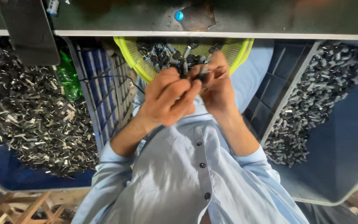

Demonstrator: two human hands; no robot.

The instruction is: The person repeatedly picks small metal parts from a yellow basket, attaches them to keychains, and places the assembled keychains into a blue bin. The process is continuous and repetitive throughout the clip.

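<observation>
Pale blue buttoned shirt (pixel 187 178) fills the near field at 6 o'clock, sleeves rolled to the forearms.

Both hands meet at frame centre, just above the shirt collar line. Left hand (pixel 168 99) sits at approx. 9 o'clock of the meeting point, fingers curled, grip closed w/ thumb and forefinger pinching toward the right hand. Right hand (pixel 216 85) at 3 o'clock of it, grip closed on a small dark metal part (pixel 199 74); the two hands are touching at the fingertips. Part is mostly hidden by fingers; exact shape cannot be told.

Directly beyond the hands, 12 o'clock: yellow-green plastic mesh basket (pixel 135 62) holding a heap of small dark parts w/ rings.

At 9 o'clock: blue slatted plastic crate (pixel 104 95), then a large pile of shiny metal clips (pixel 30 120) on blue sheet. Green plastic bottle (pixel 67 76) beside the crate.

At 3 o'clock: dark blue crate wall (pixel 270 95), then pile of dark cylindrical parts (pixel 315 91).

Farthest, 12 o'clock: dark metal bench (pixel 270 16) edge w/ a blue round cap (pixel 179 15).
</observation>
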